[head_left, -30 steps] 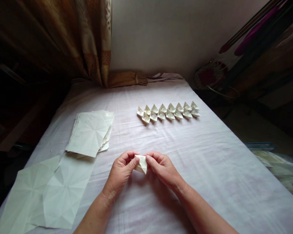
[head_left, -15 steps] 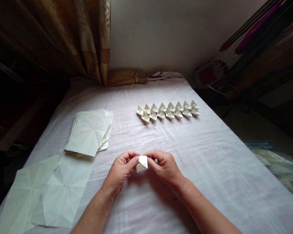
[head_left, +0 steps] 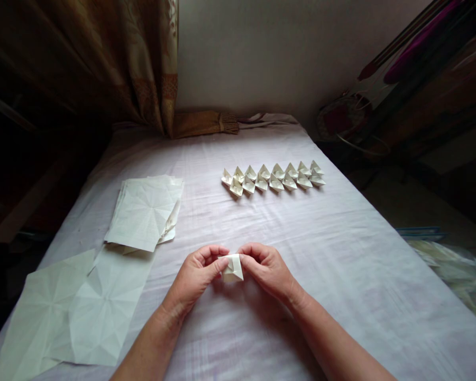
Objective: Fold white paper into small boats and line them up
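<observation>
A small piece of folded white paper (head_left: 233,270) is pinched between my two hands, above the near middle of the cloth. My left hand (head_left: 200,270) is closed on its left side, the thumb lying across the front. At the upper right corner my right hand (head_left: 266,270) grips it between thumb and fingers. Part of the paper's upper edge is hidden by my fingertips. Farther back, several small pointed paper boats (head_left: 276,182) stand in two rows.
Left of my hands lies a stack of creased paper sheets (head_left: 143,211). More creased sheets (head_left: 103,307) overlap nearer the front left. A pale bedsheet (head_left: 321,264) covers the surface. A curtain (head_left: 154,63) hangs at the back left, and a plastic bag (head_left: 456,270) lies beyond the right edge.
The folded paper has turned slightly in my fingers, so a different folded face with a flap shows. My right fingers have shifted to its upper corner. The boats and sheets stay put.
</observation>
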